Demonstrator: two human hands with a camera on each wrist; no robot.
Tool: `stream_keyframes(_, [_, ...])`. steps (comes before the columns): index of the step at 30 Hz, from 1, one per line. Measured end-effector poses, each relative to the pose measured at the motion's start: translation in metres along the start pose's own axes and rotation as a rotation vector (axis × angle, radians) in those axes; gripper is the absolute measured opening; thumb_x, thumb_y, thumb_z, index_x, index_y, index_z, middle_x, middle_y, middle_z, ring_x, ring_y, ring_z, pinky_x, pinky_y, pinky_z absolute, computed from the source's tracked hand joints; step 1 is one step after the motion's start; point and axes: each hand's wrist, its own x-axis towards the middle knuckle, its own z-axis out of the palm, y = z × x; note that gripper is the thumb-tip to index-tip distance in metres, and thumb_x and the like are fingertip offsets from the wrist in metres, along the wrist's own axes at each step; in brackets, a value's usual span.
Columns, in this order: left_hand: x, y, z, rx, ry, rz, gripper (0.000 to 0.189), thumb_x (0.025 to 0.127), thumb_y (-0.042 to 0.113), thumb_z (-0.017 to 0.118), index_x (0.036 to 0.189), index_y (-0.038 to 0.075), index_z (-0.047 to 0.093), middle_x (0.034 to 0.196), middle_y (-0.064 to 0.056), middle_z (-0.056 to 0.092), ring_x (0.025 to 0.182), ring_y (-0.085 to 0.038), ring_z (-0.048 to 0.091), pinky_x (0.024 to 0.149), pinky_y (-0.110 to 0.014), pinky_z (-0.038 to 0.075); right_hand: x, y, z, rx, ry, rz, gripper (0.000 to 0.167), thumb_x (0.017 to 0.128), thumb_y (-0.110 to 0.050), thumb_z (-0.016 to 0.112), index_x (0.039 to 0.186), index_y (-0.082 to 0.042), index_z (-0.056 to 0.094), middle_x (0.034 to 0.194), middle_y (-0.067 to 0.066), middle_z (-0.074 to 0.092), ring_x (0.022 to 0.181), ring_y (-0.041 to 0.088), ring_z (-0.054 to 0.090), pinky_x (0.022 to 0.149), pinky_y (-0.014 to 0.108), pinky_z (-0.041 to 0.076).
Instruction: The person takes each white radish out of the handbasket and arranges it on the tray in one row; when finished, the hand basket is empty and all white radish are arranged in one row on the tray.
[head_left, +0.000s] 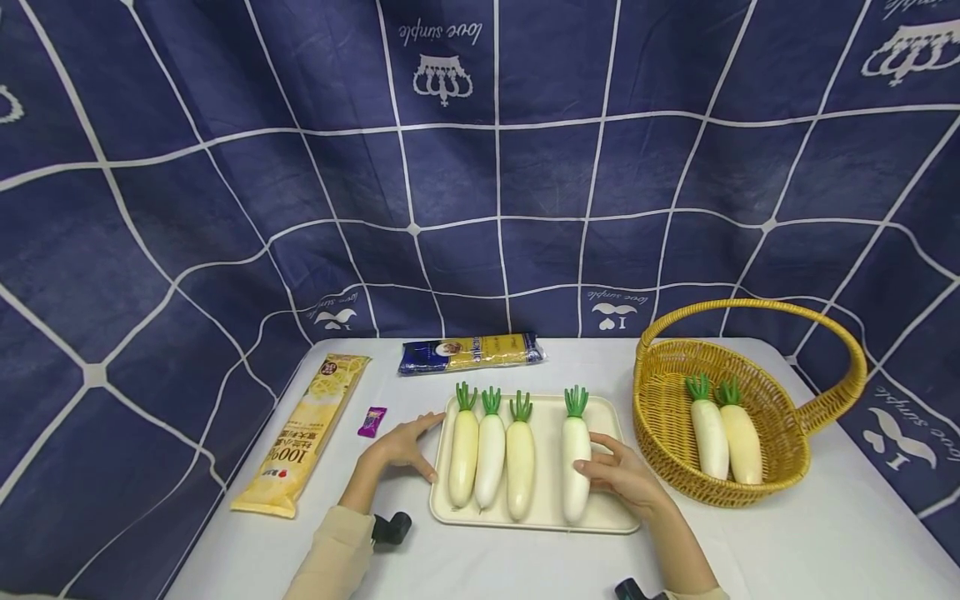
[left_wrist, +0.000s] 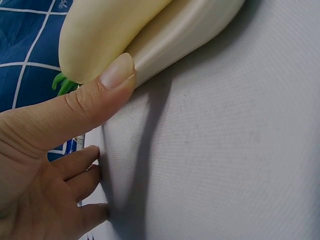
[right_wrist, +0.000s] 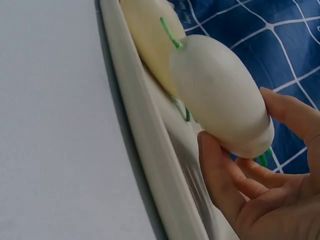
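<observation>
A white radish (head_left: 576,471) with green stalks is gripped by my right hand (head_left: 621,475) over the right half of a cream tray (head_left: 551,467). In the right wrist view the thumb and fingers lie on either side of this radish (right_wrist: 220,95). Three more radishes, a yellowish one (head_left: 464,458), a white one (head_left: 491,462) and another yellowish one (head_left: 520,471), lie side by side on the tray's left part. At the tray's left edge is my left hand (head_left: 401,446), fingers spread and holding nothing. Its thumb (left_wrist: 107,85) touches the tray rim in the left wrist view.
To the right stands a wicker basket (head_left: 660,417) with a tall handle and two radishes (head_left: 723,437) inside. A blue and yellow pasta packet (head_left: 472,353) lies behind the tray. On the left are a long yellow noodle packet (head_left: 303,433) and a small purple sachet (head_left: 372,422).
</observation>
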Motion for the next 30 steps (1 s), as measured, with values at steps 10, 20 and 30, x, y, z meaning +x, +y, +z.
stream_keyframes(10, [0.001,0.002,-0.001,-0.019,-0.006,-0.023,0.108,0.049,0.016,0.091,0.144,0.010,0.039,0.150,-0.021,0.029,0.138,-0.041,0.023,0.112,-0.058,0.019,0.010,0.001,0.018,-0.160,0.118,0.028,0.076,0.080,-0.013,0.071,0.139,0.010,0.028,0.081,0.011,0.067,0.071,0.019,0.066,0.068,0.034,0.058])
stream_keyframes(20, [0.002,-0.001,0.000,-0.026,-0.013,-0.006,0.108,0.050,0.014,0.091,0.144,0.010,0.039,0.150,-0.022,0.028,0.138,-0.042,0.022,0.112,-0.058,0.018,0.015,-0.005,0.036,-0.376,0.270,0.023,0.071,0.076,-0.012,0.073,0.134,0.009,0.039,0.069,0.011,0.063,0.051,0.016,0.059,0.051,0.030,0.053])
stream_keyframes(30, [0.001,0.001,-0.001,-0.021,-0.010,-0.007,0.108,0.049,0.014,0.091,0.143,0.009,0.039,0.149,-0.023,0.029,0.138,-0.042,0.022,0.111,-0.059,0.018,0.013,-0.007,0.044,-0.503,0.324,0.030,0.071,0.075,-0.017,0.076,0.132,0.009,0.042,0.079,0.013,0.061,0.053,0.018,0.057,0.050,0.029,0.050])
